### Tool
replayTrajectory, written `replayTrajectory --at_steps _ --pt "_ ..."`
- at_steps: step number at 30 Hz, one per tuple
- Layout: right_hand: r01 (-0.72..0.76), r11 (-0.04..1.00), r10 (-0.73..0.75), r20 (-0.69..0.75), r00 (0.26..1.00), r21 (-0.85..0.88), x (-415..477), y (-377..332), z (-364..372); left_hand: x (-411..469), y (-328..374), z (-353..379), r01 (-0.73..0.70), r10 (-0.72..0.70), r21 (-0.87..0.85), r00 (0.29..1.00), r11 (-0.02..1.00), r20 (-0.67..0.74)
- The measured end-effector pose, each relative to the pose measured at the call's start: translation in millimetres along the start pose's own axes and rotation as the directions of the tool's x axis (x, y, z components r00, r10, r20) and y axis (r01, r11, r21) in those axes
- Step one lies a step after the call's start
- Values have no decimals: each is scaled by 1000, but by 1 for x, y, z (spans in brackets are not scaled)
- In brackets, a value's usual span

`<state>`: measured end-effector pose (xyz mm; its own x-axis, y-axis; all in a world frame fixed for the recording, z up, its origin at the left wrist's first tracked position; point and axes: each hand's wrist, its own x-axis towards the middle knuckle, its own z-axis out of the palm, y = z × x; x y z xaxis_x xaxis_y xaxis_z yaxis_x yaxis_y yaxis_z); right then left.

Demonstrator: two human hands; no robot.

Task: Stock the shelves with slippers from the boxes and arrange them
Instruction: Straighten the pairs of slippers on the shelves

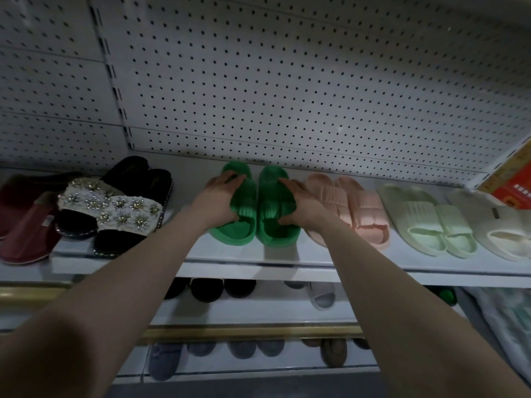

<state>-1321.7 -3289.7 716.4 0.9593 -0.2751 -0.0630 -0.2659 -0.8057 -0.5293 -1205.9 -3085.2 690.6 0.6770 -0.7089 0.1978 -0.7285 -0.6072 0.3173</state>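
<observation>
Head view, looking down along both bare arms to the top white metal shelf (287, 255), pegboard back panel (287, 81) behind.

Left hand (219, 196) clamped over the strap of the left bright green moulded foam slipper (240, 225), fingers wrapped across the band, thumb side near. Right hand (298, 203) gripping the strap of the right bright green moulded foam slipper (277, 225) the same way. Both soles appear to rest on the shelf; the pair stands side by side, almost touching, toes toward the far panel.

Right of the green pair: a pale pink ribbed foam pair (356, 214), just beside the right hand, then a mint-green foam pair (431, 225), then a cream foam pair (502, 234) at the far right edge. An orange and red carton (514, 182) sits behind those. Left: black slides with white beaded flower straps (115, 214), a plain black pair (138, 173) behind, and dark red fabric slippers (26, 228) at the far left. A gap of bare shelf lies between the beaded slides and the green pair.

Lower shelves hold dark and grey slippers (207, 290), too dim to detail.

Step in hand, as I read it: setting down and squaring the green pair in the row. Next move likely calls for nudging heels level with the pink pair's near edge, keeping even spacing, then letting go without dragging the neighbours.
</observation>
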Motion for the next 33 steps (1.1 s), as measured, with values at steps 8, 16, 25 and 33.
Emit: replayTrajectory --at_steps 8,16,25,33 --pt "33 999 -33 12 999 -3 -1 -2 3 -5 0 3 12 -12 -43 1000 999 4" --pt "31 999 -31 13 999 22 -5 -7 8 -10 -2 -1 32 -32 -14 999 999 17" --pt "21 1000 -21 2 1000 14 -4 -9 12 -6 -2 -1 25 -26 -25 1000 999 -14" --pt "12 1000 -12 12 1000 -19 -2 -13 10 -5 -2 -1 16 -17 -38 1000 999 -24"
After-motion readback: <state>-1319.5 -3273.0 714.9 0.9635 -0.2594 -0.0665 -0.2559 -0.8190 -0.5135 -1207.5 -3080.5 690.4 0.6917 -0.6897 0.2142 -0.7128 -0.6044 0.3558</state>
